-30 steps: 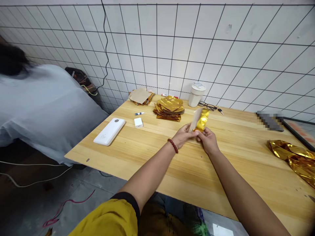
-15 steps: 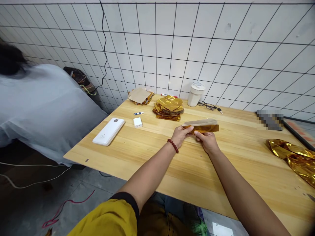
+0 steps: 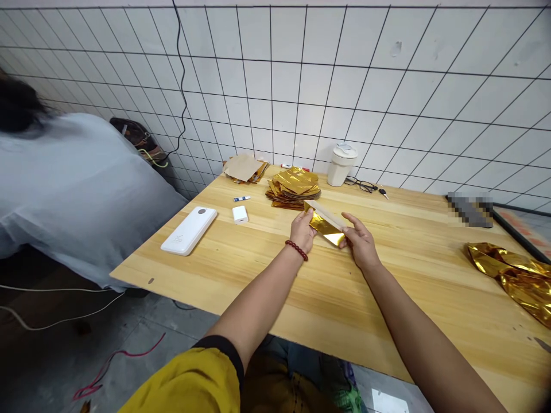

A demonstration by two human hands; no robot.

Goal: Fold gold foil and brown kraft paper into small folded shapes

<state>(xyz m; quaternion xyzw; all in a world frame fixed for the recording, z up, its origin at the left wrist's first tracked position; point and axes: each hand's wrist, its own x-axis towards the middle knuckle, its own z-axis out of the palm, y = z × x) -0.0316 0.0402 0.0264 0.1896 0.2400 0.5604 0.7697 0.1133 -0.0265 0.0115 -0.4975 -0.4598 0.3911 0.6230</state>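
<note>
A folded strip of gold foil paper is held between my two hands, just above the wooden table. Its brown paper back shows along the upper edge, while the shiny gold face catches the light. My left hand, with a dark red bead bracelet, is closed on the strip's left end. At its lower right end, my right hand pinches it by thumb and fingers, the index finger raised. Behind the hands lies a pile of gold foil papers.
On the wooden table are a brown-topped paper stack, a white power bank, a white charger, a lidded cup, glasses and crumpled gold foil. A person in a light shirt sits at left.
The foil strip has swung from nearly level to slanting down rightward, its gold face now bright. My left hand moved slightly left; my right hand shifted to the strip's far end.
</note>
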